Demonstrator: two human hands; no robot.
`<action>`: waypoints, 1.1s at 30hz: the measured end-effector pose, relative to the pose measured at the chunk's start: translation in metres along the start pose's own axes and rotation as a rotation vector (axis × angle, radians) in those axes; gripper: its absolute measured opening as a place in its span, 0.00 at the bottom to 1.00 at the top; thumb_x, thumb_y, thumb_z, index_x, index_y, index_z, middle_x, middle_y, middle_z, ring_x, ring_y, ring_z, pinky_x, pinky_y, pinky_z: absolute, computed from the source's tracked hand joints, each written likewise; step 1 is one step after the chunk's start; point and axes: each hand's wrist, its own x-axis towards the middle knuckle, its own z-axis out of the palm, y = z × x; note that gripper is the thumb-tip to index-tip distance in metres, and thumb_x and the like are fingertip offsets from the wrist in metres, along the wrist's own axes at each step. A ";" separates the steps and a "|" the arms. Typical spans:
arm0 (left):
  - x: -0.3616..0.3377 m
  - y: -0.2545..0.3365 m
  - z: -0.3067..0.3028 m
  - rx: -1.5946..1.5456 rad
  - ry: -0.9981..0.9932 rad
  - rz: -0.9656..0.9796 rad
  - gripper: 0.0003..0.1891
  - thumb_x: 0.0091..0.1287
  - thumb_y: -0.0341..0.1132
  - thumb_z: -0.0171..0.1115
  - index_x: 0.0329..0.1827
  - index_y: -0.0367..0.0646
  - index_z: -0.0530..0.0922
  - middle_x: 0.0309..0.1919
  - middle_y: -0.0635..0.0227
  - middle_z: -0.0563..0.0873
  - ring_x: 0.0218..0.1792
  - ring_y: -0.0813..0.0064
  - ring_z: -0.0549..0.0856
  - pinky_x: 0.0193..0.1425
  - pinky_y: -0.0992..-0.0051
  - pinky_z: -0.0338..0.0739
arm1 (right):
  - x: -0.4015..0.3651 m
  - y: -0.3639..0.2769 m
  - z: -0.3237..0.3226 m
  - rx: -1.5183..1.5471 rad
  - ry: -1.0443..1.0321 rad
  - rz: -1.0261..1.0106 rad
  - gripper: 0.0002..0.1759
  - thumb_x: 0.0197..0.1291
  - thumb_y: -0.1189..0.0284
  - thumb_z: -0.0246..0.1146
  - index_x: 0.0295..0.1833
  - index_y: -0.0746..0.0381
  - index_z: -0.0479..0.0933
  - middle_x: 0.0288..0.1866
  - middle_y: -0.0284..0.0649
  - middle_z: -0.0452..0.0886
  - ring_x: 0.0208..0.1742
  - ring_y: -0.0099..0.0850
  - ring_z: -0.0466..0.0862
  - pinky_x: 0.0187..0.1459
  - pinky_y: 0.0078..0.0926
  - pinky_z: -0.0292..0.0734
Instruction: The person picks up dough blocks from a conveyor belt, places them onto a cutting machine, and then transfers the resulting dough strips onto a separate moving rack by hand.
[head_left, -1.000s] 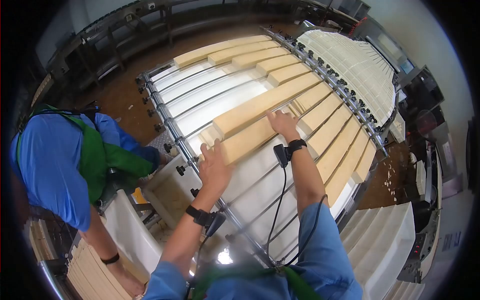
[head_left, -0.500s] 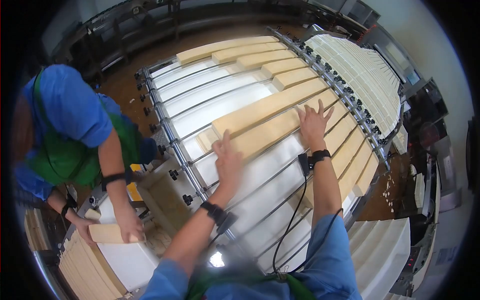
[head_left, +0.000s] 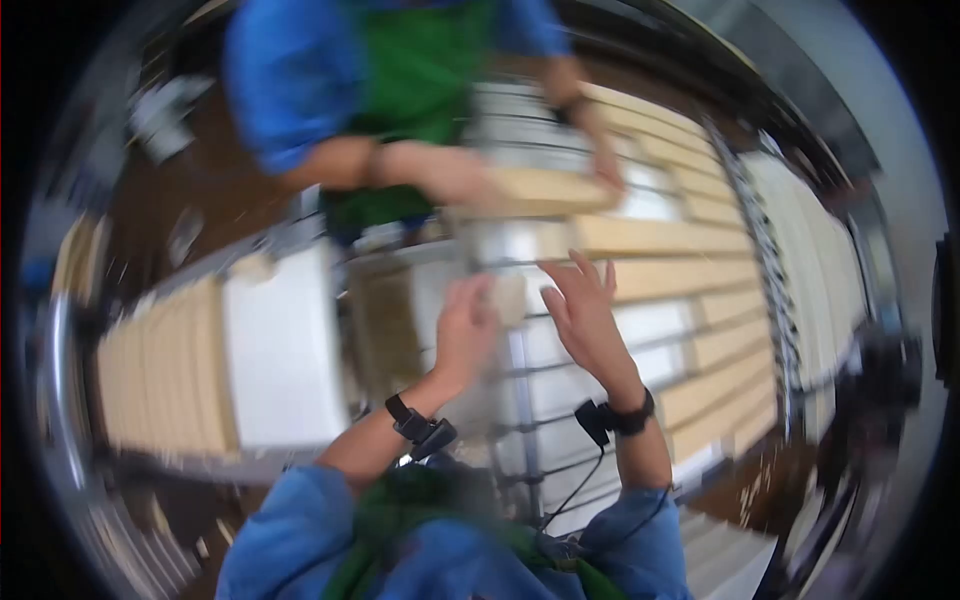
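My left hand (head_left: 464,335) is closed around a small pale piece (head_left: 508,299), blurred by motion, over the near rail of a frame with metal rods (head_left: 520,372). Just right of it, my right hand (head_left: 590,318) is held above the rods, fingers apart and holding nothing. Long pale yellow bars (head_left: 670,238) lie between the rods beyond my right hand. Across from me, a co-worker holds another pale yellow bar (head_left: 550,187) with both hands over the far part of the frame.
To my left, a stack of pale yellow bars (head_left: 165,375) stands beside a white board (head_left: 282,345). A box-like container (head_left: 385,320) sits between that board and the frame. Dark knobs line the far right rail (head_left: 765,240).
My view has turned left. My left hand has come off the bars and now has the small pale piece. The co-worker has brought a bar from the stack over to the frame.
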 end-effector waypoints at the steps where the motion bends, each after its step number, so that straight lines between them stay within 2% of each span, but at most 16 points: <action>1: -0.017 -0.006 -0.046 0.108 -0.066 0.042 0.29 0.67 0.18 0.66 0.73 0.43 0.76 0.56 0.56 0.81 0.51 0.63 0.91 0.55 0.67 0.88 | 0.007 -0.036 0.007 0.122 -0.123 -0.073 0.24 0.81 0.61 0.58 0.73 0.61 0.77 0.65 0.47 0.85 0.82 0.54 0.68 0.82 0.75 0.39; 2: -0.032 -0.005 -0.093 0.162 0.040 0.001 0.29 0.67 0.18 0.66 0.73 0.43 0.76 0.56 0.56 0.81 0.51 0.63 0.91 0.55 0.67 0.88 | 0.014 -0.071 0.019 0.173 -0.173 -0.176 0.24 0.81 0.61 0.58 0.73 0.61 0.77 0.65 0.47 0.85 0.82 0.54 0.68 0.82 0.75 0.39; 4: -0.063 0.004 -0.178 0.425 -0.010 0.168 0.27 0.68 0.25 0.70 0.71 0.43 0.78 0.64 0.56 0.81 0.63 0.54 0.85 0.69 0.57 0.81 | 0.032 -0.137 0.048 0.214 -0.393 -0.249 0.25 0.80 0.60 0.59 0.73 0.62 0.78 0.65 0.49 0.86 0.80 0.55 0.71 0.84 0.68 0.43; 5: -0.082 0.001 -0.222 0.440 0.013 0.051 0.26 0.68 0.30 0.72 0.70 0.42 0.79 0.66 0.54 0.82 0.69 0.47 0.79 0.76 0.53 0.72 | 0.046 -0.172 0.073 0.244 -0.435 -0.340 0.25 0.80 0.60 0.59 0.73 0.62 0.78 0.65 0.49 0.86 0.80 0.55 0.71 0.84 0.68 0.43; 7: -0.122 -0.041 -0.300 0.593 0.294 0.078 0.24 0.68 0.30 0.72 0.68 0.41 0.81 0.63 0.54 0.84 0.66 0.48 0.81 0.72 0.55 0.74 | 0.070 -0.233 0.126 0.293 -0.487 -0.416 0.25 0.79 0.59 0.61 0.72 0.62 0.79 0.65 0.54 0.85 0.79 0.56 0.72 0.85 0.59 0.50; 8: -0.143 -0.053 -0.336 0.729 0.486 0.001 0.24 0.68 0.31 0.72 0.68 0.42 0.81 0.60 0.53 0.85 0.64 0.48 0.81 0.71 0.55 0.74 | 0.088 -0.264 0.152 0.370 -0.525 -0.495 0.26 0.79 0.58 0.61 0.71 0.65 0.79 0.65 0.59 0.84 0.78 0.57 0.73 0.82 0.53 0.59; 10: -0.181 -0.050 -0.392 0.931 0.782 -0.332 0.27 0.69 0.36 0.72 0.69 0.35 0.78 0.59 0.44 0.78 0.60 0.44 0.78 0.67 0.52 0.72 | 0.117 -0.323 0.223 0.496 -0.511 -0.619 0.26 0.78 0.60 0.63 0.69 0.70 0.79 0.66 0.62 0.83 0.71 0.60 0.77 0.75 0.53 0.70; 11: -0.212 -0.059 -0.403 1.002 0.821 -0.444 0.30 0.68 0.37 0.73 0.72 0.35 0.75 0.61 0.42 0.75 0.60 0.43 0.78 0.67 0.52 0.72 | 0.120 -0.345 0.258 0.518 -0.499 -0.626 0.26 0.76 0.62 0.65 0.69 0.71 0.79 0.67 0.62 0.82 0.71 0.60 0.77 0.75 0.51 0.70; 12: -0.231 -0.071 -0.418 1.066 0.846 -0.569 0.34 0.68 0.37 0.75 0.74 0.35 0.73 0.62 0.39 0.73 0.59 0.42 0.78 0.67 0.52 0.71 | 0.132 -0.372 0.291 0.497 -0.460 -0.623 0.27 0.75 0.63 0.66 0.69 0.72 0.78 0.62 0.63 0.84 0.66 0.61 0.79 0.74 0.52 0.70; 15: -0.267 -0.084 -0.435 0.939 0.782 -0.656 0.40 0.66 0.38 0.77 0.77 0.33 0.68 0.64 0.38 0.68 0.59 0.39 0.78 0.66 0.50 0.74 | 0.174 -0.438 0.368 0.352 -0.446 -0.597 0.27 0.72 0.63 0.68 0.67 0.72 0.80 0.61 0.60 0.83 0.64 0.59 0.78 0.71 0.51 0.72; 17: -0.264 -0.087 -0.442 0.811 0.790 -0.631 0.41 0.65 0.38 0.78 0.78 0.33 0.67 0.64 0.39 0.68 0.59 0.38 0.78 0.65 0.50 0.76 | 0.191 -0.457 0.423 0.261 -0.187 -0.609 0.26 0.71 0.59 0.69 0.63 0.70 0.82 0.62 0.55 0.81 0.65 0.53 0.76 0.68 0.51 0.71; 21: -0.242 -0.092 -0.449 0.586 0.787 -0.612 0.43 0.62 0.35 0.80 0.78 0.33 0.67 0.63 0.41 0.68 0.62 0.38 0.78 0.62 0.51 0.81 | 0.209 -0.486 0.453 -0.034 -0.284 -0.546 0.30 0.69 0.55 0.69 0.64 0.68 0.82 0.62 0.56 0.79 0.66 0.52 0.76 0.65 0.56 0.73; 23: -0.234 -0.096 -0.451 0.631 0.770 -0.645 0.43 0.61 0.35 0.80 0.79 0.35 0.67 0.63 0.44 0.68 0.60 0.41 0.80 0.60 0.56 0.82 | 0.212 -0.495 0.461 -0.058 -0.280 -0.403 0.28 0.68 0.51 0.68 0.57 0.67 0.86 0.61 0.54 0.79 0.67 0.50 0.76 0.64 0.57 0.72; 26: -0.222 -0.096 -0.452 0.698 0.771 -0.741 0.45 0.56 0.36 0.84 0.77 0.39 0.69 0.61 0.51 0.70 0.60 0.46 0.81 0.58 0.55 0.82 | 0.202 -0.499 0.457 -0.154 -0.196 -0.465 0.28 0.69 0.50 0.67 0.51 0.68 0.87 0.57 0.55 0.83 0.64 0.50 0.80 0.64 0.57 0.73; 30: -0.213 -0.097 -0.451 0.694 0.739 -0.770 0.44 0.54 0.36 0.85 0.74 0.41 0.71 0.60 0.51 0.71 0.60 0.45 0.81 0.58 0.54 0.82 | 0.209 -0.453 0.455 -0.073 -0.276 -0.557 0.28 0.69 0.48 0.66 0.45 0.67 0.88 0.49 0.56 0.87 0.58 0.51 0.85 0.60 0.54 0.77; 33: -0.211 -0.098 -0.452 0.739 0.595 -0.656 0.44 0.52 0.37 0.86 0.72 0.43 0.71 0.63 0.49 0.71 0.61 0.43 0.80 0.59 0.51 0.81 | 0.185 -0.397 0.405 -0.074 -0.365 -0.320 0.27 0.70 0.48 0.66 0.47 0.66 0.87 0.51 0.54 0.89 0.61 0.51 0.86 0.68 0.51 0.74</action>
